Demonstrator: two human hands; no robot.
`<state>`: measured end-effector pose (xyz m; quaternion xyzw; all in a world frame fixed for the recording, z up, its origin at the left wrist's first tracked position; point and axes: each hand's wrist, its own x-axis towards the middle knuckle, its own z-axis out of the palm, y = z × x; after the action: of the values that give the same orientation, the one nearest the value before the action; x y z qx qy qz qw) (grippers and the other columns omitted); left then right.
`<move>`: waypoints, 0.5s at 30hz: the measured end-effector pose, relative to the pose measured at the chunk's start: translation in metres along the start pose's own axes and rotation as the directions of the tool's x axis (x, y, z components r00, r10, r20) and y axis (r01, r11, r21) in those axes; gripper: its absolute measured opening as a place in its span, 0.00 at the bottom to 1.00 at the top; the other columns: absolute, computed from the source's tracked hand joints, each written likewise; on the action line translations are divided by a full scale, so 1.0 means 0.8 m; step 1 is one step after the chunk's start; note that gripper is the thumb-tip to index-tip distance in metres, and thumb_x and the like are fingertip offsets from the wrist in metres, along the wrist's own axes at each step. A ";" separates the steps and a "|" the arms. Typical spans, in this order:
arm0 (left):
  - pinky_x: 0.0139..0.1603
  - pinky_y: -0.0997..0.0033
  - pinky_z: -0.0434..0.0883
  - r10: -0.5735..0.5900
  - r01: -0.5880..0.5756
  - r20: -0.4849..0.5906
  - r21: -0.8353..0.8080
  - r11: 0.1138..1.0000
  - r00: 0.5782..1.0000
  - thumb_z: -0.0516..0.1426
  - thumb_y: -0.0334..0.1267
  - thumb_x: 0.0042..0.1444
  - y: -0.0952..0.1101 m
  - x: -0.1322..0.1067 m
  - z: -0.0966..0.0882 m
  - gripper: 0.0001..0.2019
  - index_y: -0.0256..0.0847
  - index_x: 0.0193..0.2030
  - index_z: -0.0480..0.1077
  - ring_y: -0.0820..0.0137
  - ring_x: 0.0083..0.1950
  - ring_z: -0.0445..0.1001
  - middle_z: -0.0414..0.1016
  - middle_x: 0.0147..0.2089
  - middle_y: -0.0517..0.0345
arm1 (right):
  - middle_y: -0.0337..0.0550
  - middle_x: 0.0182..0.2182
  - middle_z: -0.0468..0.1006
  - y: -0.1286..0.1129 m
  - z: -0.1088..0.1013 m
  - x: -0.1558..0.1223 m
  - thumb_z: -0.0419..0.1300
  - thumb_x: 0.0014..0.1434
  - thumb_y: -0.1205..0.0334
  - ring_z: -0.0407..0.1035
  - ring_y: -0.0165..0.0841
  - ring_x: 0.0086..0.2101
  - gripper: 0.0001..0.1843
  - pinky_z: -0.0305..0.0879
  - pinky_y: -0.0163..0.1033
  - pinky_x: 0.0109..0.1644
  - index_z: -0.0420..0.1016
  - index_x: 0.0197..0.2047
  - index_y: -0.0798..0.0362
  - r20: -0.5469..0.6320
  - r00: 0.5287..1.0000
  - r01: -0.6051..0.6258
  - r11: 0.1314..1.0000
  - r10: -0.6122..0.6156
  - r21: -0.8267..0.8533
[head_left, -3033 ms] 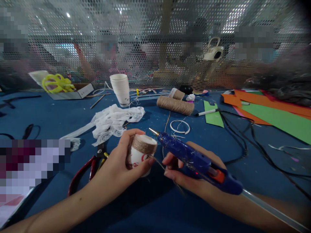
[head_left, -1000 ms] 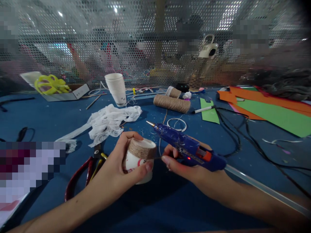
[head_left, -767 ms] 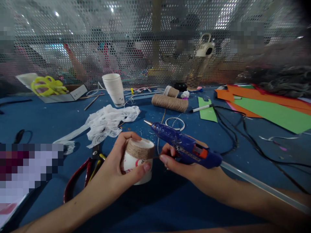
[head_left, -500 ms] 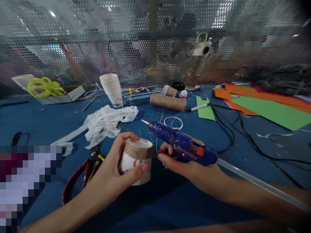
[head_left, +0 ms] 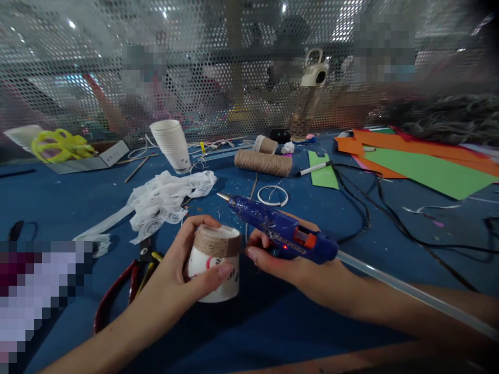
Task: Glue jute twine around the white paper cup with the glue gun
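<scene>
Wrapped around a white paper cup (head_left: 222, 283), my left hand (head_left: 187, 270) keeps it upside down, base upward. Jute twine (head_left: 218, 243) circles the cup's upper band in close turns. My right hand (head_left: 288, 265) grips a blue hot glue gun (head_left: 273, 221), its metal nozzle pointing left above and beyond the cup. A red light glows on the gun, and a clear glue stick (head_left: 390, 280) sticks out of its back. The right thumb and forefinger are pinched beside the cup near a strand of twine running from the twine roll (head_left: 263, 162).
White lace (head_left: 159, 200) and red-handled pliers (head_left: 136, 275) lie left. Stacked paper cups (head_left: 169, 145), a box (head_left: 89, 161) with yellow scissors, and a bottle (head_left: 310, 98) stand at the back. Coloured paper (head_left: 429, 166) and black cables (head_left: 366, 208) lie right.
The view has shifted slightly, so most things appear a little further left. Both hands keep their hold on the cup and glue gun, with little other visible movement.
</scene>
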<state>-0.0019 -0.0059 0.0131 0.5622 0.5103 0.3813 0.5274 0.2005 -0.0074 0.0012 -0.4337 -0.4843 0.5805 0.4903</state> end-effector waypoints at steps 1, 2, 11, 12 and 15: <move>0.35 0.76 0.70 -0.005 0.005 0.001 -0.001 1.000 1.000 0.68 0.49 0.50 0.000 0.000 0.000 0.23 0.51 0.50 0.65 0.71 0.34 0.72 0.76 0.40 0.65 | 0.32 0.29 0.76 0.000 0.000 0.000 0.75 0.44 0.73 0.69 0.25 0.30 0.17 0.69 0.29 0.37 0.71 0.29 0.51 0.005 1.000 0.005 1.000 -0.005 -0.003; 0.35 0.75 0.70 -0.008 0.008 0.003 -0.003 1.000 1.000 0.68 0.50 0.50 -0.001 0.001 -0.001 0.24 0.51 0.50 0.65 0.70 0.34 0.73 0.76 0.40 0.65 | 0.32 0.29 0.76 -0.001 0.000 0.000 0.75 0.45 0.73 0.69 0.25 0.30 0.17 0.69 0.29 0.37 0.71 0.29 0.51 0.013 1.000 0.014 1.000 -0.014 -0.012; 0.35 0.77 0.70 -0.029 0.032 0.053 -0.061 0.998 0.998 0.69 0.48 0.50 -0.002 0.002 -0.003 0.25 0.51 0.51 0.65 0.70 0.36 0.74 0.78 0.39 0.65 | 0.31 0.28 0.76 0.004 -0.001 0.001 0.73 0.48 0.74 0.69 0.25 0.30 0.16 0.69 0.28 0.36 0.70 0.29 0.51 0.047 0.996 0.081 0.997 -0.080 -0.017; 0.35 0.77 0.70 -0.032 0.036 0.054 -0.063 0.997 0.998 0.69 0.48 0.50 -0.001 0.002 -0.003 0.26 0.50 0.51 0.65 0.70 0.35 0.74 0.77 0.39 0.65 | 0.31 0.28 0.76 0.005 -0.001 0.001 0.73 0.47 0.75 0.69 0.25 0.30 0.16 0.69 0.27 0.36 0.70 0.30 0.51 0.051 0.995 0.082 0.997 -0.082 -0.002; 0.35 0.78 0.70 -0.035 0.040 0.058 -0.088 0.995 0.998 0.70 0.48 0.49 0.000 0.002 -0.003 0.26 0.50 0.51 0.65 0.71 0.35 0.74 0.78 0.38 0.65 | 0.31 0.29 0.77 0.007 -0.002 0.002 0.73 0.47 0.76 0.69 0.25 0.30 0.16 0.69 0.27 0.36 0.71 0.30 0.51 0.067 0.994 0.084 0.996 -0.086 0.024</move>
<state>-0.0039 -0.0038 0.0131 0.5389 0.4882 0.3777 0.5732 0.2008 -0.0062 -0.0048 -0.3875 -0.5127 0.5786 0.5022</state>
